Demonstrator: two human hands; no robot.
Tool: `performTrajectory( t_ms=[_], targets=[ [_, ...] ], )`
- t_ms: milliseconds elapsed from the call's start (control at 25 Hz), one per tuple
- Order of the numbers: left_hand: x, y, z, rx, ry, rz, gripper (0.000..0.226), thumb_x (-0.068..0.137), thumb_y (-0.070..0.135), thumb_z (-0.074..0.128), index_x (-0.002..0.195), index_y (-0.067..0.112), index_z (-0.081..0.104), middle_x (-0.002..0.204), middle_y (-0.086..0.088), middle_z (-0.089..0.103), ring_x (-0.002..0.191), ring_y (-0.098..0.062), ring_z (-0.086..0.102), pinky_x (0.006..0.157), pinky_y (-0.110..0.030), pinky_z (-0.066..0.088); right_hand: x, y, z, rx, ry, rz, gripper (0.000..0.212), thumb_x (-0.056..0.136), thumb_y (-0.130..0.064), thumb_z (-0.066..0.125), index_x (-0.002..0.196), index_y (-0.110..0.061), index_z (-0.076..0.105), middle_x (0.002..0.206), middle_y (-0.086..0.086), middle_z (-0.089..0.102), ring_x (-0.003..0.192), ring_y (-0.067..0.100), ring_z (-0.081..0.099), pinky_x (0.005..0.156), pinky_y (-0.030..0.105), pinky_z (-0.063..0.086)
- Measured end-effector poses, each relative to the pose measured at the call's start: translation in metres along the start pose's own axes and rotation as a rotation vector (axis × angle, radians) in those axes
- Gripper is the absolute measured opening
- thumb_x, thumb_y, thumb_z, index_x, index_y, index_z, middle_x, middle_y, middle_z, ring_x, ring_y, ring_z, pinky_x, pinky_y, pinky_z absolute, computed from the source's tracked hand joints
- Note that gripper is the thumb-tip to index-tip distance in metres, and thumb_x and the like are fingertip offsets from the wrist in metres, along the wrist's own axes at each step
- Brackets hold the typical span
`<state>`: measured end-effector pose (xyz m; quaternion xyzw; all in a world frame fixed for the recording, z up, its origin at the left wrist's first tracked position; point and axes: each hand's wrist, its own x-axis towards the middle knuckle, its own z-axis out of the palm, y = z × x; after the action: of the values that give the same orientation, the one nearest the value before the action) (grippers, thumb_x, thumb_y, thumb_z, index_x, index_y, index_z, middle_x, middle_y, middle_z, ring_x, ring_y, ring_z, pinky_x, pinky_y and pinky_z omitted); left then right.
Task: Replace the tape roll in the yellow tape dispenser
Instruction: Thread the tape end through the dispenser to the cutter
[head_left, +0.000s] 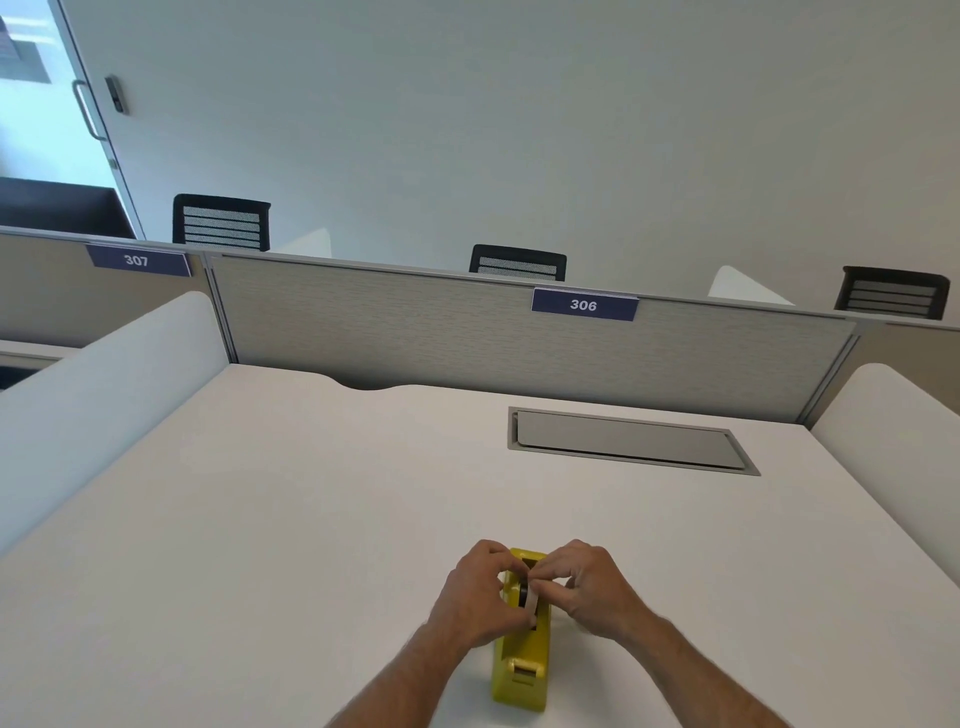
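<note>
yellow tape dispenser (522, 660) on surface (291, 509), near front edge | tape roll (527, 597) apparently seated in its cradle | left hand (480, 595) and right hand (589, 584) fingers curled, gripping roll | open surface beyond toward cable hatch (628, 440)

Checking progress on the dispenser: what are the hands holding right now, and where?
Both the left hand and right hand pinch the white tape roll by its rim, over the yellow plastic tape dispenser.
</note>
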<state>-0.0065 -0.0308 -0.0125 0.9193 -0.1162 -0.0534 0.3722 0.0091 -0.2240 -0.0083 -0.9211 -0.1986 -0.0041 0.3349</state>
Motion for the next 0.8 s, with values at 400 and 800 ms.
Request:
performTrajectory(
  t_ms=[400, 800],
  targets=[
    [-0.0001, -0.0004, 0.0009, -0.018, 0.001, -0.009, 0.053, 0.062, 0.046, 0.084, 0.111, 0.036, 0.068, 0.119, 0.017, 0.048, 0.100, -0.007, 0.056, 0.086, -0.025, 0.056, 0.0002, -0.0030, -0.0016, -0.039, -0.017, -0.024, 0.020, 0.073, -0.045, 0.074, 0.090, -0.035, 0.078, 0.086, -0.021, 0.073, 0.090, 0.005, 0.059, 0.066, 0.020, 0.053],
    [0.0010, -0.0014, 0.0022, -0.010, 0.005, 0.002, 0.059, 0.063, 0.048, 0.084, 0.119, 0.038, 0.068, 0.123, 0.015, 0.049, 0.101, -0.007, 0.055, 0.084, -0.022, 0.054, -0.0025, -0.0067, -0.0016, -0.053, 0.005, -0.054, 0.020, 0.079, -0.042, 0.067, 0.094, -0.036, 0.079, 0.086, -0.016, 0.076, 0.088, 0.005, 0.059, 0.069, 0.029, 0.055]
  ],
)
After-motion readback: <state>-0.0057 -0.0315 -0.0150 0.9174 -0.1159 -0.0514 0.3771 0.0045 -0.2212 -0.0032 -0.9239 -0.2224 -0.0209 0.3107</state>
